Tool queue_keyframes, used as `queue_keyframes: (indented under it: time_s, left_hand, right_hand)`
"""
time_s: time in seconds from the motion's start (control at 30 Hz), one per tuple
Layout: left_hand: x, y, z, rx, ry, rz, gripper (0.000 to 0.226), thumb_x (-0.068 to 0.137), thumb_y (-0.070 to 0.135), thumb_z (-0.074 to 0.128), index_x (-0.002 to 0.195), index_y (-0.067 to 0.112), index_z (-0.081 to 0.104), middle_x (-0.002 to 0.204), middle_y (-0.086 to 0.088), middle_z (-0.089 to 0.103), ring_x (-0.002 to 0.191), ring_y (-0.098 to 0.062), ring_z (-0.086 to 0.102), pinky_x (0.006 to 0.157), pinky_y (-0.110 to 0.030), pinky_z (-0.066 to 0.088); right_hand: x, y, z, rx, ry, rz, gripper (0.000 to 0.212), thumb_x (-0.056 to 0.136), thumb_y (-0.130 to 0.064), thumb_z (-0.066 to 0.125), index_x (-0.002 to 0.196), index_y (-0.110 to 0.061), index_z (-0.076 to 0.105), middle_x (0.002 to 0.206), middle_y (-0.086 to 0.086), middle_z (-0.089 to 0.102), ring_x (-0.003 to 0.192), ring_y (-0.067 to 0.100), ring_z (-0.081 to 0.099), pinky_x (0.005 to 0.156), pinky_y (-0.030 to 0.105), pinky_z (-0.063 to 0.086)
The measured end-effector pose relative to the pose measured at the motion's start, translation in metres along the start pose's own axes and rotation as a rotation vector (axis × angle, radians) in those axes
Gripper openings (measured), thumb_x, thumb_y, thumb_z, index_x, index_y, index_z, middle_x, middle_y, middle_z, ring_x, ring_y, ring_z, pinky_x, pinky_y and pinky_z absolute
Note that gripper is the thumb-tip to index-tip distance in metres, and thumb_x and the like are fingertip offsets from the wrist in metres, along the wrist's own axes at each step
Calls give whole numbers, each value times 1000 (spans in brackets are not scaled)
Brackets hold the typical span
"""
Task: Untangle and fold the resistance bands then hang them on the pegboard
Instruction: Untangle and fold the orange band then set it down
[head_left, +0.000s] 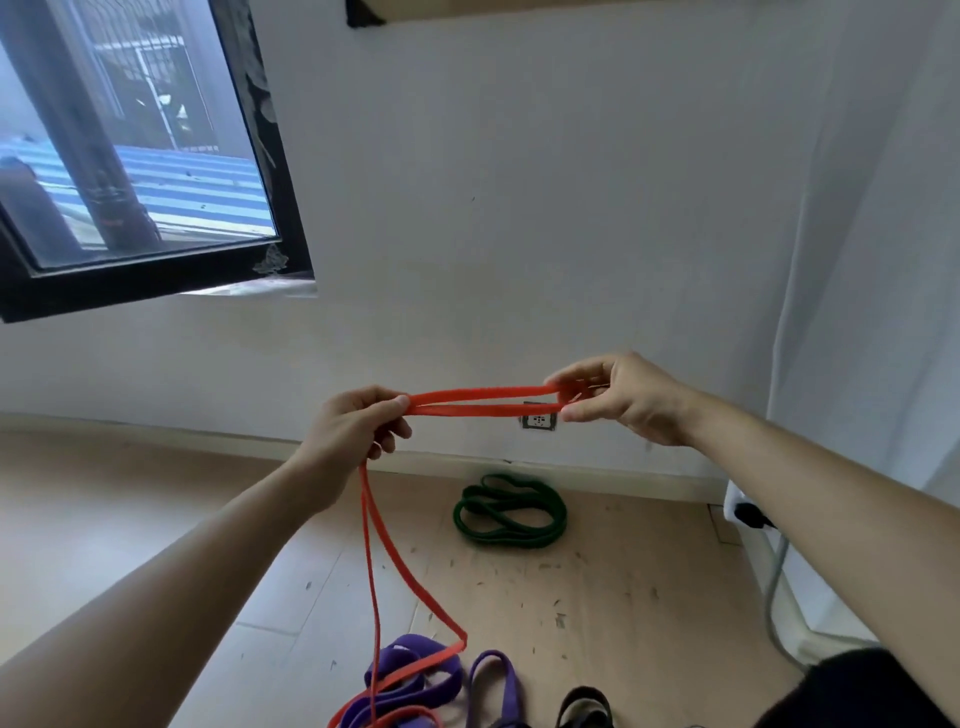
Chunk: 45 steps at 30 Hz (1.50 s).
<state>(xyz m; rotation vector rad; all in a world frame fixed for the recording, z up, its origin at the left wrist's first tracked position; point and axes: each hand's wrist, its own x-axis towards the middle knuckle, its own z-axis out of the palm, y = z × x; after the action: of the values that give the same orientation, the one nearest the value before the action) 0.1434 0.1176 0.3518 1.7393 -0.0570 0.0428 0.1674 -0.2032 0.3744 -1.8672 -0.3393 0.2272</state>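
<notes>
I hold a red resistance band stretched level between both hands at chest height. My left hand grips its two strands on the left, and my right hand pinches the looped end on the right. From my left hand the band's remaining length hangs down to the floor and crosses a purple band lying in a tangle at the bottom middle. A green band lies coiled on the floor near the wall. A black band shows at the bottom edge. No pegboard is clearly in view.
A white wall with a socket faces me, and a dark-framed window is at upper left. A white curtain hangs at right, with a plug and grey cable below it. The floor is pale wood.
</notes>
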Motion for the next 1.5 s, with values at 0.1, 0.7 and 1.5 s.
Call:
queue_keyframes:
  time_s: [0.1,0.7,1.5]
  left_hand:
    - [-3,0,-2,-11,-100,-57,20,103,12,52,110,-2,64,72,-11,71,62,-20,62,61,-29,46]
    - [-12,-6,-13,149,-319,111,37,80,22,81,116,19,73,103,-9,70,64,-12,60,57,-22,48]
    - [-15,2,-8,-105,-280,-15,41,74,30,87,109,11,76,94,-6,72,72,-11,60,61,-23,51]
  right_hand:
    - [1,3,3,-161,66,-101,23,86,1,74,108,-5,76,93,10,77,82,20,72,73,24,59]
    - [4,7,-14,-63,177,-182,22,95,-14,63,102,5,71,77,18,71,58,24,67,51,26,56]
    - [3,14,-22,-69,124,-130,37,87,-31,66,98,4,71,75,15,70,59,23,65,50,27,52]
